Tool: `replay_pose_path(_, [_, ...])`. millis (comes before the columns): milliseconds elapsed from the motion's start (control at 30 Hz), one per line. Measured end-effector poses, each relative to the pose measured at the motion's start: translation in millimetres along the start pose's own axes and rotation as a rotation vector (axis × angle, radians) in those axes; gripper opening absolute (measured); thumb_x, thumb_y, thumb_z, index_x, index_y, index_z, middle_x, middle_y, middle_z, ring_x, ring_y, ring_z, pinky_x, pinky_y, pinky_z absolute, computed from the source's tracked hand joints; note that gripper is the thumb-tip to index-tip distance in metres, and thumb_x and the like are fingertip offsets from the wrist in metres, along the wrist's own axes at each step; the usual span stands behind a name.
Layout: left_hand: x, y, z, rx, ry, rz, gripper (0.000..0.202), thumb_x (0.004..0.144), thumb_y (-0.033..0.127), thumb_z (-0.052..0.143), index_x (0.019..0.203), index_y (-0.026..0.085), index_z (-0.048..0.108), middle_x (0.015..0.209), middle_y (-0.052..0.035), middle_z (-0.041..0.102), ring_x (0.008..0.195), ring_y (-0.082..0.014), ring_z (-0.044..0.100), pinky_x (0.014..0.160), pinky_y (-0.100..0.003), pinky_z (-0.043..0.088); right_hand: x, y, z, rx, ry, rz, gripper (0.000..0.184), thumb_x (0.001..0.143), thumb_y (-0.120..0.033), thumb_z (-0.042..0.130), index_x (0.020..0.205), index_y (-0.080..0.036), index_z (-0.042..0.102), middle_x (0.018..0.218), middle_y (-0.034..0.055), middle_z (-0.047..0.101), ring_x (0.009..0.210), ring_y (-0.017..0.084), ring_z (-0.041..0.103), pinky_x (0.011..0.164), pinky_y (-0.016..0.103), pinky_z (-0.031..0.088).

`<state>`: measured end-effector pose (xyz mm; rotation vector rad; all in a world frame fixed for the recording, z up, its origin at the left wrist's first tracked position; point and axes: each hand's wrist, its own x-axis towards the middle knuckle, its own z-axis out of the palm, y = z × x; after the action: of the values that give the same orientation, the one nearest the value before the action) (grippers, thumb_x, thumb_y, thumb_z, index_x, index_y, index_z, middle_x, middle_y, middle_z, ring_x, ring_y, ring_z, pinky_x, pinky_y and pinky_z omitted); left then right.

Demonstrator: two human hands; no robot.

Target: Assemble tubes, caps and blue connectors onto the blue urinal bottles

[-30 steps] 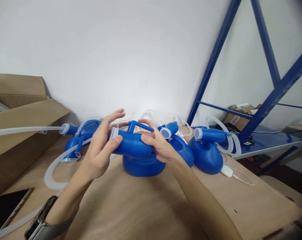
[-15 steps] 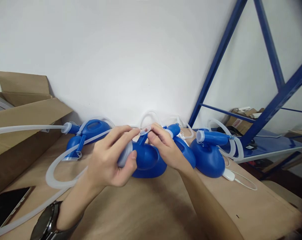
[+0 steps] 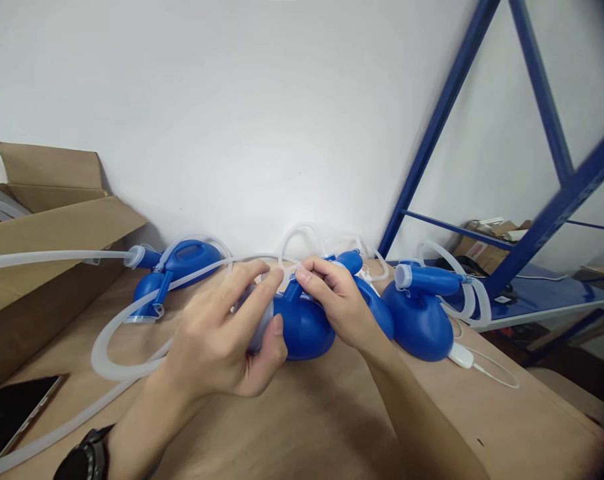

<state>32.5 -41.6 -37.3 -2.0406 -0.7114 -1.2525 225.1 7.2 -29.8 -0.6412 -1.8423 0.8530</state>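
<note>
The left hand [image 3: 217, 340] and the right hand [image 3: 339, 300] both hold a blue plastic bottle [image 3: 302, 327], which has a fat round body and a thin blue neck. The left hand wraps around a wide, pale end of the bottle, and its thumb [image 3: 278, 325] presses on the blue side. The right hand's fingers [image 3: 322, 270] curl around the top, close to the thin neck. Both hands are closed on the bottle, and they nearly meet over it.

The bottle is right in front of the person, low over a wooden table [image 3: 302, 427] — I cannot tell if it touches the table.

A soft clear tube [image 3: 127, 353] makes a big loop on the table, just beside the left hand. Another clear tube [image 3: 57, 256] runs over a brown cardboard box [image 3: 47, 293] to a second blue bottle [image 3: 187, 257], on the left. A third blue bottle [image 3: 375, 313] sits just past the right hand, and a fourth blue bottle [image 3: 417, 323] sits beside it, with its own clear tube.

A black phone [image 3: 17, 413] lies at the near left corner of the table, and a black watch [image 3: 85, 460] is on the left wrist. A small white plug [image 3: 461, 355] lies on the right — behind it stands a blue metal shelf [image 3: 442, 127].
</note>
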Motion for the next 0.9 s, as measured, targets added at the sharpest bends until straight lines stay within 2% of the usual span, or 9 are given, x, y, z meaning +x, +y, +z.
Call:
replay_pose_path(200, [2.4,0.7,0.2,0.014,-0.043,0.073,0.031,0.089,0.015,0.052,0.118,0.008,0.062,0.113,-0.0205,0.069,0.091,-0.0279,0.071,0.072,-0.038,0.062,-0.5,5.5,2.4,0.088,0.053,0.057,0.021,0.09,-0.035,0.065,0.076,-0.02,0.059,0.068,-0.0041,0.051,0.064,0.012,0.045,0.062,0.026,0.037])
replay_pose_path(333, [5.2,4.4,-1.2,0.018,-0.084,0.093,0.031,0.09,0.012,0.051,0.119,0.007,0.062,0.111,-0.02,0.07,0.091,-0.0279,0.072,0.073,-0.038,0.062,-1.4,3.6,3.8,0.087,0.104,0.014,0.018,0.085,-0.032,0.063,0.073,-0.02,0.055,0.063,-0.0057,0.046,0.06,0.011,0.041,0.059,0.026,0.035])
replay_pose_path(600, [9.8,11.3,-5.6,0.013,-0.172,0.045,0.033,0.092,0.011,0.047,0.12,0.003,0.062,0.109,-0.0217,0.071,0.084,-0.0287,0.072,0.063,-0.04,0.062,-6.0,2.9,9.6,0.026,0.228,-0.051,0.015,0.08,-0.028,0.062,0.069,-0.02,0.054,0.061,-0.0049,0.05,0.057,0.011,0.042,0.053,0.024,0.033])
replay_pose_path(733, [10.1,11.7,-4.7,0.026,-0.21,0.037,0.034,0.094,0.012,0.047,0.122,0.003,0.063,0.111,-0.022,0.071,0.087,-0.0311,0.072,0.063,-0.043,0.063,-5.8,3.6,10.6,0.022,0.267,-0.044,0.016,0.077,-0.029,0.062,0.066,-0.02,0.054,0.059,-0.0045,0.049,0.055,0.011,0.042,0.05,0.023,0.033])
replay_pose_path(900, [8.4,14.7,-2.1,0.038,-0.264,-0.041,0.034,0.097,0.017,0.046,0.121,0.005,0.066,0.108,-0.0197,0.072,0.086,-0.0305,0.072,0.065,-0.044,0.064,-4.2,5.5,10.3,0.025,0.278,-0.037,0.017,0.075,-0.03,0.061,0.065,-0.02,0.052,0.057,-0.005,0.046,0.053,0.01,0.039,0.048,0.022,0.032])
